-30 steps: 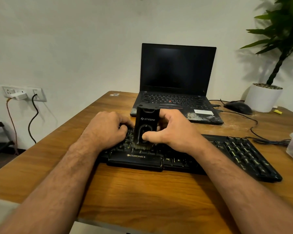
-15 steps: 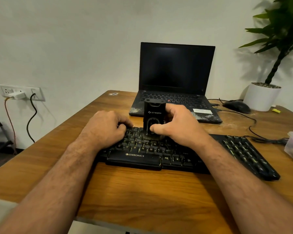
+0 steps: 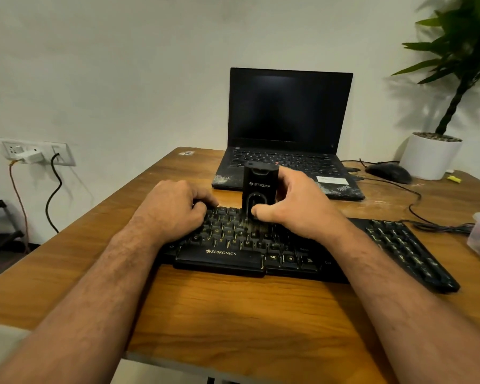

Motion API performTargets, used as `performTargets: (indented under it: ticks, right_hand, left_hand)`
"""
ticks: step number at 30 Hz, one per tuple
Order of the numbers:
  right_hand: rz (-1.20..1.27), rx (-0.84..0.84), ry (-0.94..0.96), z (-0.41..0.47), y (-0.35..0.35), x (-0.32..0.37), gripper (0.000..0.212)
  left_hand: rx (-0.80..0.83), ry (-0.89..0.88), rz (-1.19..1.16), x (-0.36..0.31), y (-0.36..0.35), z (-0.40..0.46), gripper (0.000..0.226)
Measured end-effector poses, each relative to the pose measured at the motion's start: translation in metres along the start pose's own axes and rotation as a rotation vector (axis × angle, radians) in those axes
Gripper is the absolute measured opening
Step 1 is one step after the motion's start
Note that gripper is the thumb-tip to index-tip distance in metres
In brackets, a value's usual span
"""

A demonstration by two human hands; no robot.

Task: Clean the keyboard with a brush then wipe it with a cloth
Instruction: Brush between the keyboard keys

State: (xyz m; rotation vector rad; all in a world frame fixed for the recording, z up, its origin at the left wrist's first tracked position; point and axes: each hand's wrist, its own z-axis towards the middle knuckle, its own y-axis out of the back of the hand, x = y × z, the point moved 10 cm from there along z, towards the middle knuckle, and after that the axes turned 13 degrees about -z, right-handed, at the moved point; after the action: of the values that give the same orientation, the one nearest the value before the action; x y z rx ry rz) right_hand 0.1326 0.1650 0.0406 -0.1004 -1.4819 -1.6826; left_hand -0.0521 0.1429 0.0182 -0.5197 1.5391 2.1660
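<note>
- The black keyboard (image 3: 302,253) lies across the wooden desk (image 3: 233,314), its ZEBRONICS label facing the person.
- The right hand (image 3: 297,206) grips a black upright brush (image 3: 259,189) marked STRIFF, thumb on its front, fingers wrapped behind; the brush's lower end sits on the upper key rows, though the bristles look blurred.
- The left hand (image 3: 175,206) rests on the keyboard's left part with fingers curled under; it seems to be steadying the keyboard rather than holding anything.
- Behind stands 1 open laptop (image 3: 288,120), screen dark, with a mouse (image 3: 388,173) and a white plant pot (image 3: 430,155) to its right.
</note>
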Motion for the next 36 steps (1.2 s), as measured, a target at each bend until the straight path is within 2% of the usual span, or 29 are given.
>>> performTargets:
  ticks: [2, 5, 9, 14, 21, 25, 27, 31, 32, 36]
  right_hand:
    - [0.056, 0.034, 0.018, 0.0, 0.001, -0.001, 0.047]
    - [0.121, 0.196, 0.059, -0.008, -0.013, 0.005, 0.045]
    - [0.071, 0.054, 0.007, 0.0, 0.004, -0.006, 0.048]
    - [0.168, 0.248, 0.017, -0.009, -0.012, -0.004, 0.048]
    - [0.069, 0.083, -0.03, -0.001, 0.008, -0.016, 0.047]
    - [0.119, 0.235, -0.039, -0.007, -0.001, -0.018, 0.047]
    - [0.105, 0.245, -0.047, -0.006, -0.002, -0.018, 0.047]
    - [-0.094, -0.011, -0.057, 0.002, 0.014, -0.02, 0.045]
    - [-0.078, -0.014, -0.051, 0.001, 0.015, -0.02, 0.045]
    - [-0.004, 0.169, -0.003, -0.007, 0.008, -0.018, 0.043]
  left_hand:
    - [-0.006, 0.0, -0.009, 0.0, 0.0, 0.0, 0.03]
    - [-0.003, 0.005, -0.014, 0.002, -0.001, 0.0, 0.03]
    - [0.006, 0.021, -0.022, 0.006, -0.002, 0.002, 0.029]
    - [0.013, 0.028, -0.022, 0.007, -0.002, 0.001, 0.028]
    - [0.013, 0.03, -0.022, 0.006, -0.002, 0.002, 0.028]
    - [0.019, 0.02, -0.014, 0.005, -0.002, 0.001, 0.027]
    - [0.013, 0.011, -0.009, 0.006, -0.003, 0.002, 0.028]
    - [-0.025, -0.016, 0.029, 0.001, 0.002, 0.001, 0.03]
    - [-0.041, -0.027, 0.041, -0.002, 0.005, 0.0, 0.03]
    - [-0.058, -0.087, 0.052, -0.013, 0.006, -0.002, 0.03]
